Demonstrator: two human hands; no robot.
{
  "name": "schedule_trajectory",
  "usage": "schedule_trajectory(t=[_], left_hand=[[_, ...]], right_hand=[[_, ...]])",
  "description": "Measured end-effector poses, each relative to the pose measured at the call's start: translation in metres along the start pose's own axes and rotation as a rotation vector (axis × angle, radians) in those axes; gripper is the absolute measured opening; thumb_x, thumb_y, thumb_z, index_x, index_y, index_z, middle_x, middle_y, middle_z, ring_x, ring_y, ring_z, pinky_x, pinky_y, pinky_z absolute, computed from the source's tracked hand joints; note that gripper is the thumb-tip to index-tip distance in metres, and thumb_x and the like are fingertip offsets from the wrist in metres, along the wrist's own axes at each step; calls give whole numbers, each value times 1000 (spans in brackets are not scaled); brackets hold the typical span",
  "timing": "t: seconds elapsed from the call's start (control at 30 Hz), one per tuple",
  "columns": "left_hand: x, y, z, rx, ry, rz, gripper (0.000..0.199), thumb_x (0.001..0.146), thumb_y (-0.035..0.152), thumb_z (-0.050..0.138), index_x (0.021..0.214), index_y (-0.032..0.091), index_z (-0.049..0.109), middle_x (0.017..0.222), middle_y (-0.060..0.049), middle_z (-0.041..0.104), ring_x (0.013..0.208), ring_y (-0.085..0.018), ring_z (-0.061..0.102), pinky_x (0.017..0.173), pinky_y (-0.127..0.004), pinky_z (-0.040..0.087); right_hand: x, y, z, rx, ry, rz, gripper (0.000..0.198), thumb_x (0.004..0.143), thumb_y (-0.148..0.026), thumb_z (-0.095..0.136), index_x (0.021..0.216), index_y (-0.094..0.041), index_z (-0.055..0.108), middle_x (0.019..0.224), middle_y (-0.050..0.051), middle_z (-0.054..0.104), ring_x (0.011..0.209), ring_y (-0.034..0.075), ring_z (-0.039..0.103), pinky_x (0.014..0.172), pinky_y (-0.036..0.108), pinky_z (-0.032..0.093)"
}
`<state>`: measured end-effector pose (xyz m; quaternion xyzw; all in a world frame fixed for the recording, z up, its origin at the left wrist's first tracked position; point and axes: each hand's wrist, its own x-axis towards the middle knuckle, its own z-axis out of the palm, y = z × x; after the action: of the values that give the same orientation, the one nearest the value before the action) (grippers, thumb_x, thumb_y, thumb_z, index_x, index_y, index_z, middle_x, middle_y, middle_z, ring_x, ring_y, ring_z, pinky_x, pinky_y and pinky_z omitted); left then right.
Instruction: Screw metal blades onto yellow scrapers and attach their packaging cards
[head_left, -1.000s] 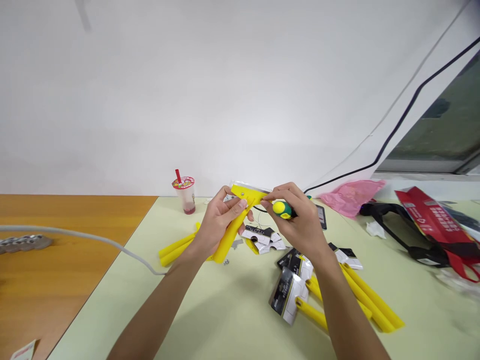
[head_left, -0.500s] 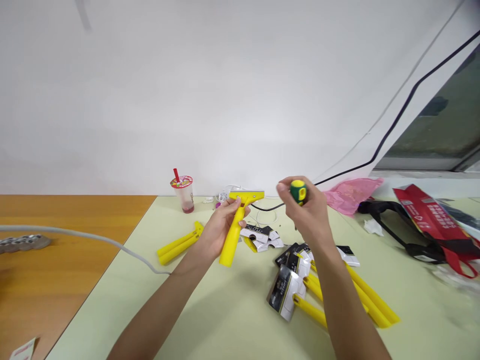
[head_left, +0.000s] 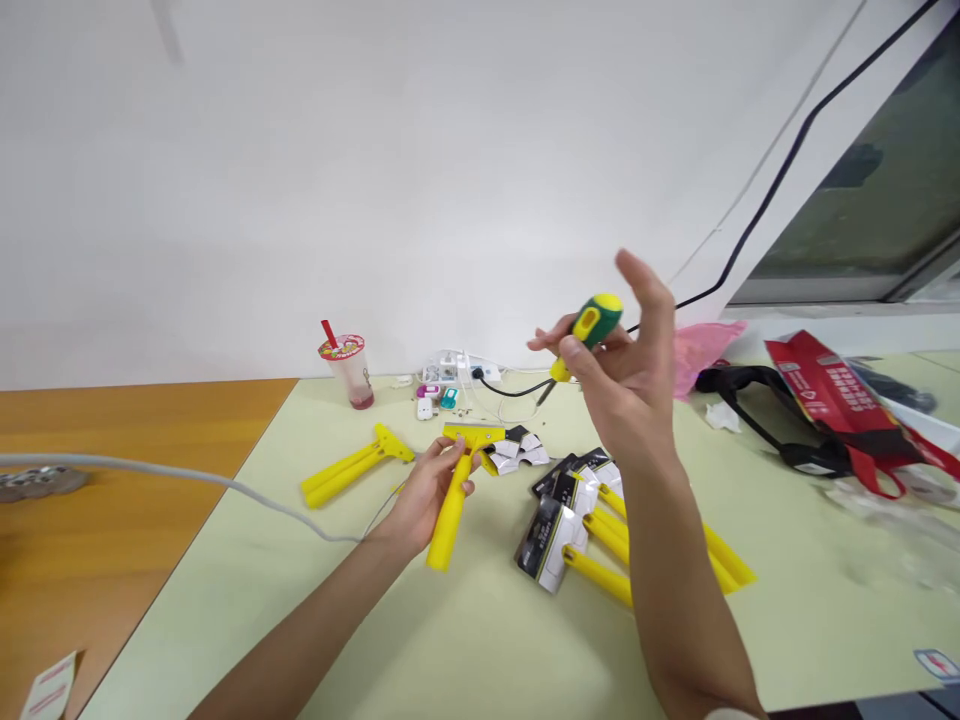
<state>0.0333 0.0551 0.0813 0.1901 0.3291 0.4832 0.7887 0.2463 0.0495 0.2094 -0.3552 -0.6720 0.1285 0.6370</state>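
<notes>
Scraper — partly hidden by fingers.

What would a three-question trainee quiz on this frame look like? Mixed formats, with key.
1. Multiple choice: the right grip holds (a) a spoon, (b) a screwdriver, (c) a pen.
2. True or false: the drink cup lies on its side.
3. Fill in: the left grip is on the handle of a yellow ____.

Key: 1, b; 2, false, it stands upright; 3, scraper.

Tilted yellow scraper left of slanted green-yellow screwdriver
</notes>
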Motion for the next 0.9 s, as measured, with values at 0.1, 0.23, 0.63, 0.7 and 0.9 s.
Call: schedule_trajectory(t=[0.1, 0.23, 0.63, 0.7, 0.9], left_hand=[[-7, -17, -29, 48, 10, -2, 35, 85, 21, 92, 100, 20, 60, 110, -5, 67, 87, -14, 73, 49, -18, 50], [-5, -30, -56, 29, 29, 1, 39, 82, 25, 95, 99, 19, 60, 108, -4, 67, 80, -11, 70, 45, -16, 46], [0, -34, -69, 44, 2, -12, 42, 79, 26, 95, 101, 20, 60, 105, -3, 66, 83, -13, 69, 49, -18, 48], [-1, -34, -68, 46, 2, -14, 42, 79, 26, 95, 101, 20, 60, 108, -3, 66, 82, -12, 69, 49, -18, 48], [-1, -33, -66, 47, 2, -15, 41, 81, 27, 95, 100, 20, 60, 106, -3, 66, 83, -12, 68, 49, -18, 47]], right_hand=[[-2, 3, 6, 37, -225, 87, 44, 105, -45, 70, 146, -34, 56, 111, 6, 76, 109, 27, 76, 97, 49, 65], [-5, 14, 15, -27, -450, 98, 27, 98, -40, 79, 121, -28, 72, 120, 6, 75, 113, 24, 73, 100, 43, 63], [-8, 31, 35, -109, -690, 193, 19, 94, -35, 82, 111, -26, 79, 117, 7, 75, 102, 22, 72, 85, 37, 67], [-8, 32, 36, -101, -691, 196, 19, 95, -35, 81, 111, -26, 80, 117, 7, 75, 102, 23, 72, 85, 38, 68], [-9, 40, 38, -81, -709, 202, 26, 94, -46, 82, 111, -26, 80, 116, 8, 75, 99, 22, 71, 84, 38, 68]])
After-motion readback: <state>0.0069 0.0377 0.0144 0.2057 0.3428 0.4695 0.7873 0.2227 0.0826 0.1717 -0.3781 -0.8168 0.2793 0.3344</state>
